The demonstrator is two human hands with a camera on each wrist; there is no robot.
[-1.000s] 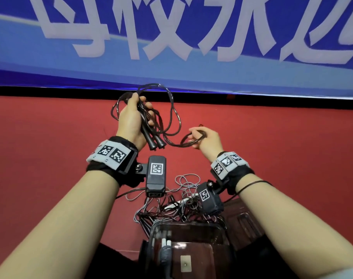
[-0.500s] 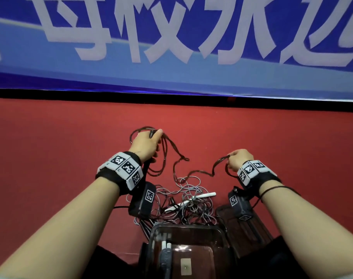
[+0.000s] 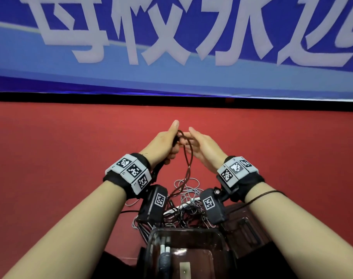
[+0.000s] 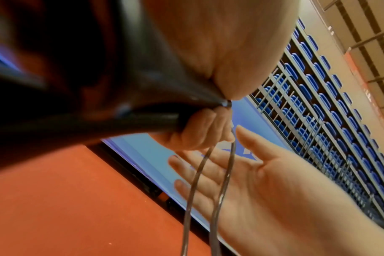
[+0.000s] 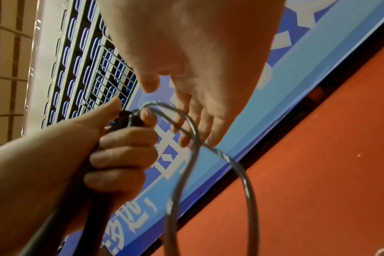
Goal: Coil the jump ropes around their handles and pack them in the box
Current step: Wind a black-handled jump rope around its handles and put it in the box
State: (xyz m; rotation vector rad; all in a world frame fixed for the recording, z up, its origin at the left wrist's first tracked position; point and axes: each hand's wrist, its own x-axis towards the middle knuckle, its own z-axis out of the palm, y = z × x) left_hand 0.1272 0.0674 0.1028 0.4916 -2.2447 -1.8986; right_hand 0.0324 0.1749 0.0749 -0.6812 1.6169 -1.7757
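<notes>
Head view, right hand (image 3: 201,150) released rope (image 3: 186,170)

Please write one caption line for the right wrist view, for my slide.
Left hand grips both black handles while the open right hand reaches toward the hanging rope loop.

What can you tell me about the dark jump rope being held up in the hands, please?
The dark jump rope is a thin, glossy cord with two black handles held side by side. The left hand grips both handles. The cord leaves their tops as a loop and hangs down towards the tangle of ropes below. The right hand, fingers straight, lies against the loop.
</notes>
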